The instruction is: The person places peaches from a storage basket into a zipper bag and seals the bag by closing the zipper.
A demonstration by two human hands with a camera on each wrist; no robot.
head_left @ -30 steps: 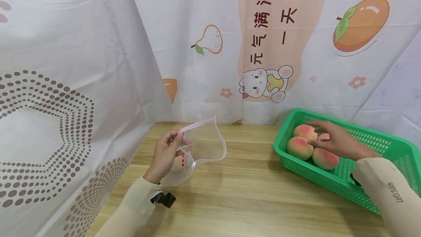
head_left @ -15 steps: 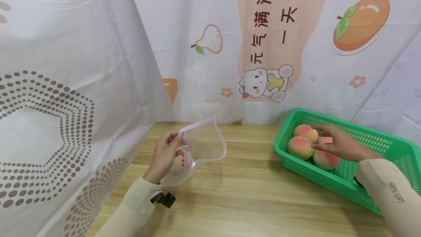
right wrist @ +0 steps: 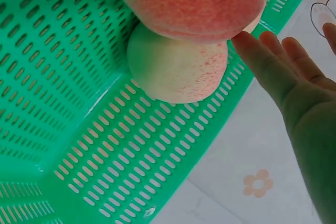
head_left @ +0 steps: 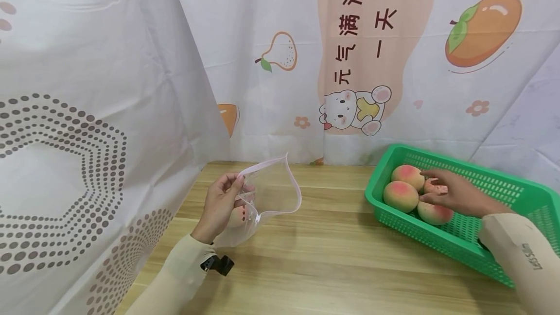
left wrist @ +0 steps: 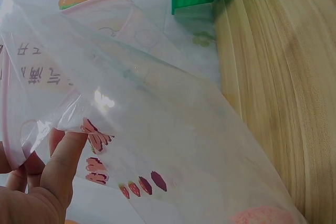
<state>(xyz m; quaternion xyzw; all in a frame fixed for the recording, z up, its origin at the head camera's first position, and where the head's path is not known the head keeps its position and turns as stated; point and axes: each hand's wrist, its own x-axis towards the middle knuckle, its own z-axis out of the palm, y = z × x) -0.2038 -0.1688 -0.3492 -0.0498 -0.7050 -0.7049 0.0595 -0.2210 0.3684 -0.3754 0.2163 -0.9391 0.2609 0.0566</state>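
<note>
Green and slotted, the basket [head_left: 378,176] is my reference point on this feed. Over its left end, the right hand [head_left: 465,196] has shifted slightly rightward within the last second, off the two peaches [head_left: 401,197] nearest the basket's left wall and over the peach [head_left: 432,186] beside them, which it partly hides. Its fingers are spread and lightly bent; even from the right wrist view I cannot confirm whether a fingertip touches fruit or stands just beside it. None is lifted: I count four peaches inside the basket.

Left of the basket and well apart from it, the clear bag [head_left: 273,193] shows no change. There the left hand [head_left: 218,208] pinches the pink rim between thumb and fingers, the mouth standing wide. Whether the bag's base rests on the worktop [head_left: 323,256], I cannot tell. I take the rounded form [head_left: 236,218] showing through the film for another peach.

Finding: I judge that the shift centres the right hand on one fruit, grip not yet made; the steady bag needs no correction.
</note>
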